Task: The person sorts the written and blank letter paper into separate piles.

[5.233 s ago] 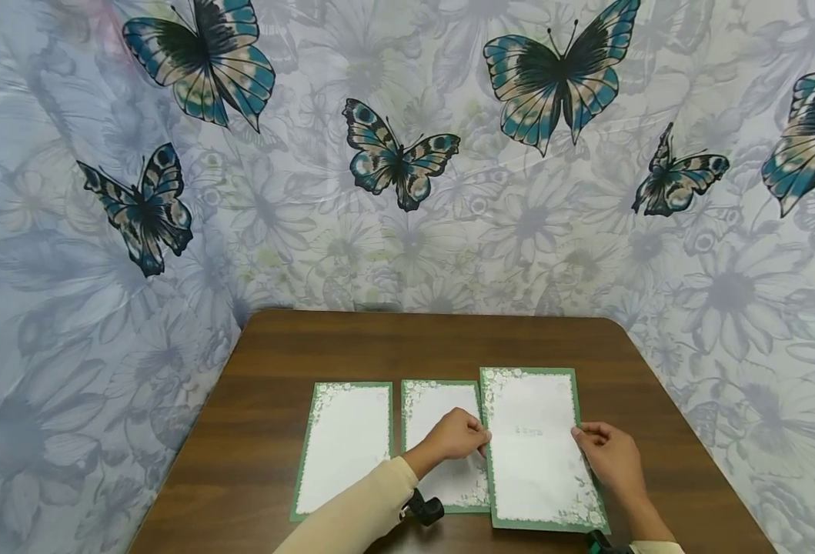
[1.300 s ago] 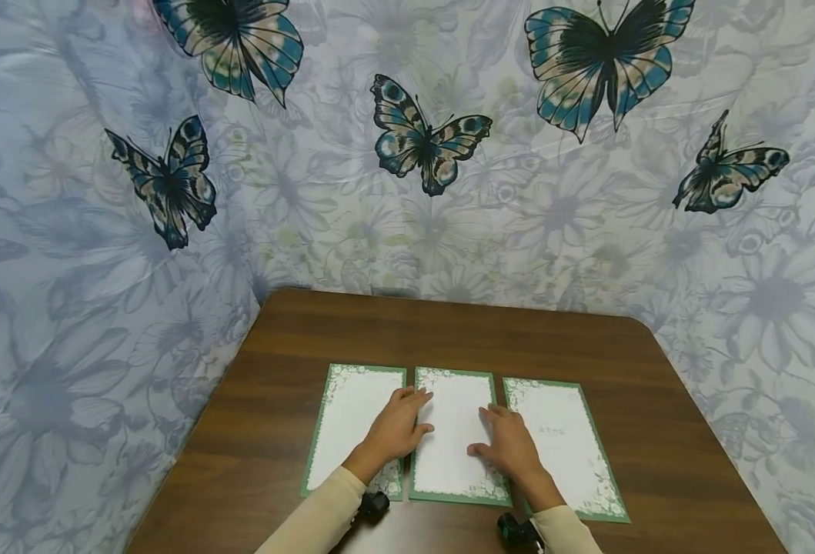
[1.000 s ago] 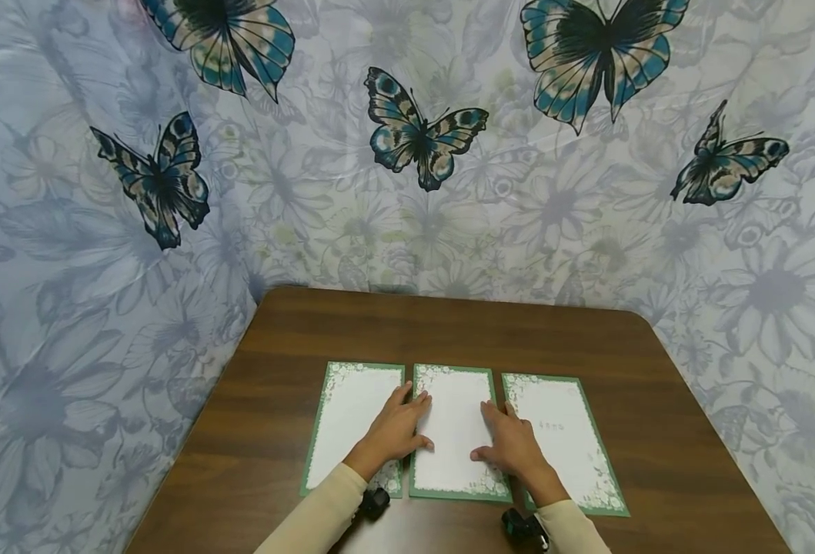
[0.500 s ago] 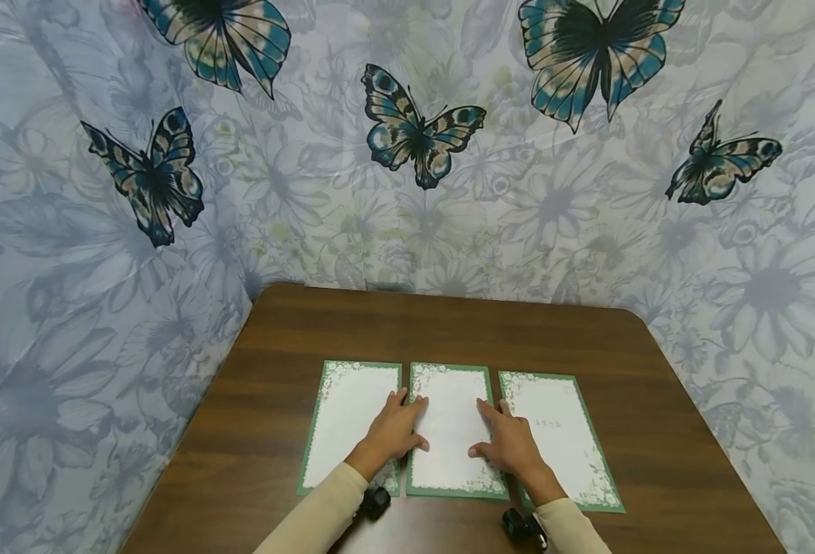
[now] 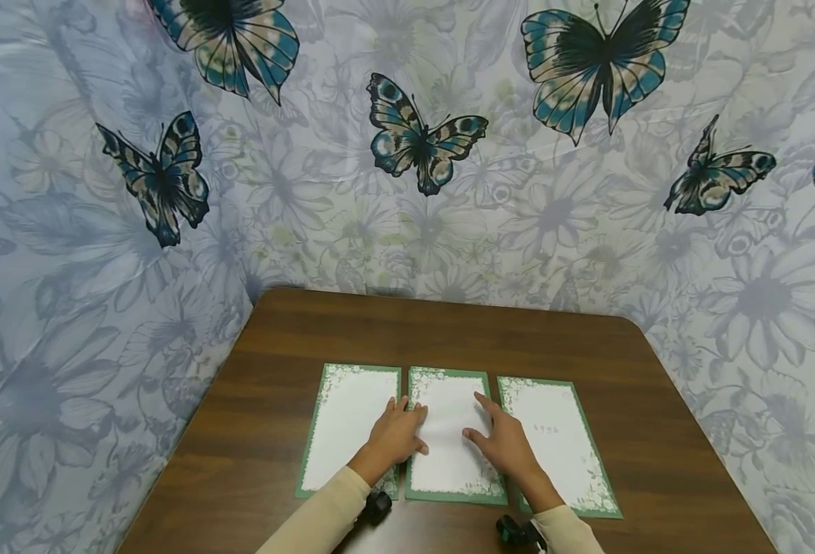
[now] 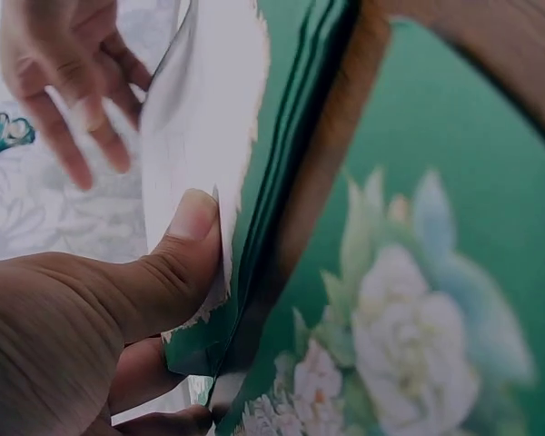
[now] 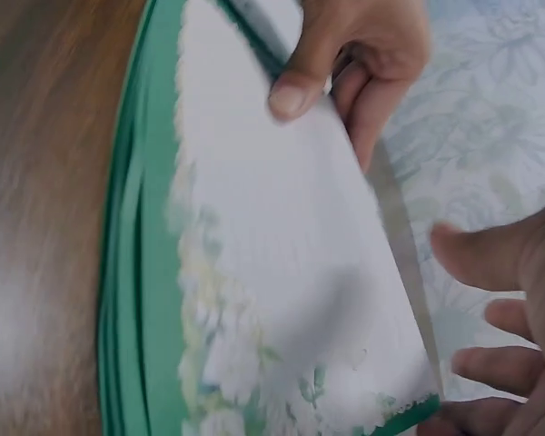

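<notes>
Watching remotely, I see a butterfly-patterned wall behind a brown bench, where a green-bordered paper stack lies between a matching left sheet and right sheet. The person's left grip, fingers loosely spread and clasping nothing, rests its thumb on the stack's left edge. Their right grip spreads wide and unloaded at its right edge; I cannot tell whether it touches.

Soft, even light fills the head view, with pale glare on the table nearer than the left fingers. The right wrist view is hazy (a grey shadow smudges the page beside the right fingers); the left wrist view is dimmer.
</notes>
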`<act>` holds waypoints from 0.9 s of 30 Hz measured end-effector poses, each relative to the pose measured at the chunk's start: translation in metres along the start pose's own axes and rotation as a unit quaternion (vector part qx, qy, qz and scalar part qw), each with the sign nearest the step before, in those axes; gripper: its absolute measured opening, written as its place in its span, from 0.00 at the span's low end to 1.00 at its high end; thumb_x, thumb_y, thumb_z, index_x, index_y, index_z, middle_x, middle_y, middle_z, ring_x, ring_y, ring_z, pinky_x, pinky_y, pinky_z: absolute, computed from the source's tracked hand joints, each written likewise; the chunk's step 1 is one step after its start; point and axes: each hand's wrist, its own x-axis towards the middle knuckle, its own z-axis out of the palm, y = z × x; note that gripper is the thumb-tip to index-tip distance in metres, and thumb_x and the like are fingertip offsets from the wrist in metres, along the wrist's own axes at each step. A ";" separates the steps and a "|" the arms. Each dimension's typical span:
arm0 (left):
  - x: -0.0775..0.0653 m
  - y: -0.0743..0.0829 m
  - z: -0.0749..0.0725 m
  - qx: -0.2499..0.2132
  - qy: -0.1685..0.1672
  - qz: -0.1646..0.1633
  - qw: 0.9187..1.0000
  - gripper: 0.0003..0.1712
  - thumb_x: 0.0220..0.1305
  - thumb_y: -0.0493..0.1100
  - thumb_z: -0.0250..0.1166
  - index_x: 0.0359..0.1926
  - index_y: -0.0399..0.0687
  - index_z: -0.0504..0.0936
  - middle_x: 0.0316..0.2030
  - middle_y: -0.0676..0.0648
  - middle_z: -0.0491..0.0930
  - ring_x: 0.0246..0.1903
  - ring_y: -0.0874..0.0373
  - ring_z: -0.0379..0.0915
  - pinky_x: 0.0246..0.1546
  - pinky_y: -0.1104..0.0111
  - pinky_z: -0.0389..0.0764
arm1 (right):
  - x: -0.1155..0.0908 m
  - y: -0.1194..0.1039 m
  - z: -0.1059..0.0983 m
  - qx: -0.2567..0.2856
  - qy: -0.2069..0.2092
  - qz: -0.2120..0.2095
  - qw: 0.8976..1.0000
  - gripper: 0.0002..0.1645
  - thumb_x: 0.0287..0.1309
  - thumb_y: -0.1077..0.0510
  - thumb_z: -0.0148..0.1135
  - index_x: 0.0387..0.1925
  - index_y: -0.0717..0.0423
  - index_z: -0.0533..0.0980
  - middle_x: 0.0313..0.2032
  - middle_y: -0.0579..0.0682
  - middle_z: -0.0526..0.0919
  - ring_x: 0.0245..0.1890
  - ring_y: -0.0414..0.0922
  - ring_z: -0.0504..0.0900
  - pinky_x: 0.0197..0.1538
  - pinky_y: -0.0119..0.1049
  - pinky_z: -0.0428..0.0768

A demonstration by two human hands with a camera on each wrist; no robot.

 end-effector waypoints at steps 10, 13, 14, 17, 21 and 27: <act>-0.003 0.003 -0.003 -0.005 0.006 -0.006 1.000 0.45 0.48 0.61 0.72 0.67 0.52 0.73 0.65 0.47 0.75 0.71 0.44 0.60 0.70 0.51 0.61 | 0.005 -0.004 -0.016 0.214 0.070 0.063 0.972 0.34 0.60 0.63 0.68 0.66 0.58 0.68 0.66 0.60 0.73 0.64 0.58 0.75 0.54 0.37 0.81; -0.004 0.004 -0.003 -0.005 0.001 -0.008 1.000 0.45 0.48 0.61 0.72 0.68 0.52 0.73 0.65 0.47 0.74 0.71 0.44 0.60 0.71 0.51 0.61 | 0.006 -0.003 -0.018 0.305 0.079 0.099 0.944 0.34 0.61 0.65 0.65 0.68 0.61 0.66 0.67 0.62 0.70 0.62 0.60 0.75 0.48 0.24 0.79; -0.003 0.004 -0.003 -0.004 0.000 -0.008 1.000 0.45 0.49 0.61 0.71 0.68 0.52 0.73 0.65 0.47 0.74 0.71 0.44 0.60 0.71 0.51 0.60 | 0.006 -0.002 -0.018 0.325 0.080 0.113 0.936 0.34 0.62 0.65 0.65 0.68 0.60 0.65 0.67 0.62 0.70 0.62 0.59 0.74 0.48 0.21 0.78; -0.003 0.005 -0.003 -0.002 -0.002 -0.007 1.000 0.45 0.49 0.61 0.72 0.67 0.52 0.73 0.65 0.47 0.75 0.71 0.44 0.60 0.71 0.51 0.59 | 0.007 0.000 -0.018 0.362 0.077 0.154 0.916 0.36 0.64 0.62 0.64 0.70 0.60 0.63 0.66 0.64 0.72 0.62 0.59 0.76 0.55 0.29 0.78; -0.002 0.005 -0.002 0.006 -0.003 -0.005 1.000 0.44 0.50 0.61 0.71 0.68 0.52 0.73 0.65 0.47 0.75 0.71 0.44 0.60 0.72 0.52 0.59 | 0.009 0.005 -0.013 0.367 0.045 0.199 0.908 0.38 0.65 0.55 0.64 0.71 0.61 0.62 0.64 0.68 0.73 0.64 0.61 0.73 0.67 0.51 0.70; -0.002 0.004 0.000 0.019 0.005 0.002 1.000 0.44 0.49 0.62 0.71 0.67 0.52 0.73 0.64 0.48 0.76 0.70 0.44 0.62 0.71 0.51 0.60 | 0.011 0.012 -0.004 0.333 -0.012 0.216 0.918 0.40 0.66 0.46 0.61 0.68 0.69 0.64 0.66 0.70 0.68 0.66 0.66 0.68 0.65 0.58 0.69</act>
